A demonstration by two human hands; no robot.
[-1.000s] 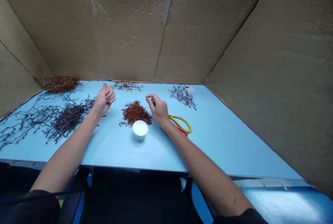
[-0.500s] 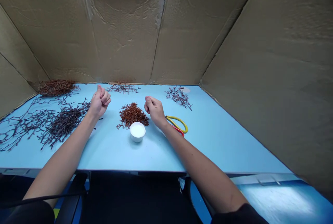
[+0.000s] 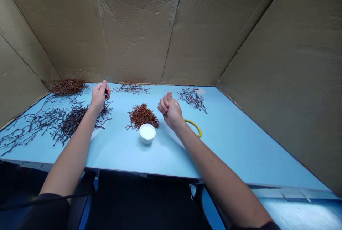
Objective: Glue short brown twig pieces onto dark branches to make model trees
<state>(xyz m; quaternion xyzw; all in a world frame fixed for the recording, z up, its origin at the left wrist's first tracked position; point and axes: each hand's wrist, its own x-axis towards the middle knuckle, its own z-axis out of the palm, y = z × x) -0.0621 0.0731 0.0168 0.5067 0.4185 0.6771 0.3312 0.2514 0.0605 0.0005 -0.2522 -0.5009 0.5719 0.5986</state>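
My left hand is closed, thumb on top, above the far edge of the dark twig pile; whatever its fingers may hold is hidden. My right hand is also closed with the thumb raised, and nothing in it can be made out. It hovers between the reddish-brown heap of short pieces and the yellow handle of a tool, which my wrist partly covers. A small white cup with white contents stands at the near side of the reddish heap.
Reddish twigs lie at the back left, thin branches at the back middle and more branches at the back right. Cardboard walls enclose the blue table at the back and sides.
The view has shifted, moving the table things slightly right. My right hand has turned, its curled fingers now facing left and thumb up. The tool's red handle is now hidden. My left hand has rotated slightly.
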